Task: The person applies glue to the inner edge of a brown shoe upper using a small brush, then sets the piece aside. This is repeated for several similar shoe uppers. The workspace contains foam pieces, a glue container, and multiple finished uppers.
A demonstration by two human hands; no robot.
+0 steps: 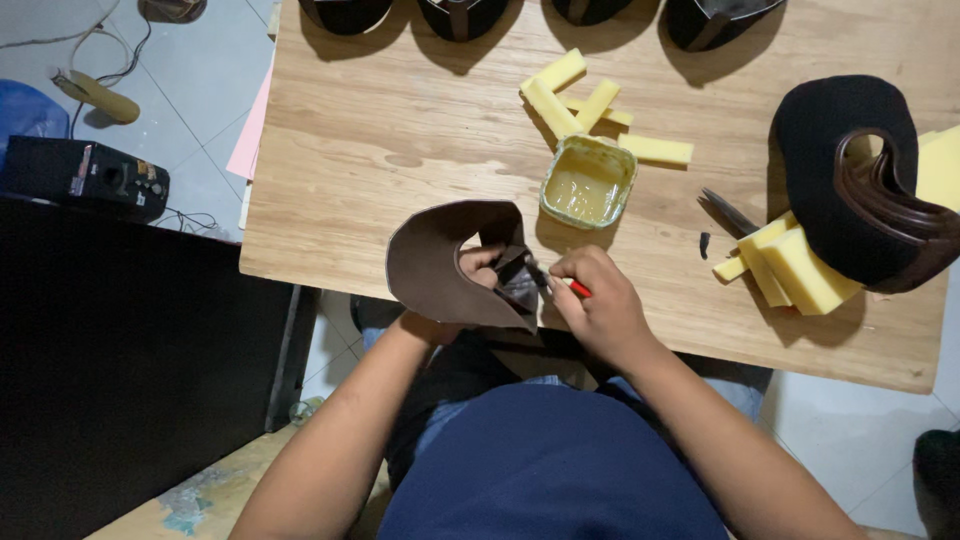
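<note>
My left hand [480,266] is tucked inside a curved brown leather piece [432,262] and holds it up at the near edge of the wooden table [400,130]. My right hand [598,302] grips a small brush with a red handle [577,288], its dark tip pressed against the inner face of the leather by my left fingers. A small square tub of yellowish glue [588,181] stands open just beyond both hands.
Yellow foam strips [570,95] lie past the tub, more foam blocks [790,268] at the right under a stack of dark leather pieces [860,180]. A dark blade [728,211] lies beside them. Several dark pieces [460,15] line the far edge. A black box [85,178] sits on the floor, left.
</note>
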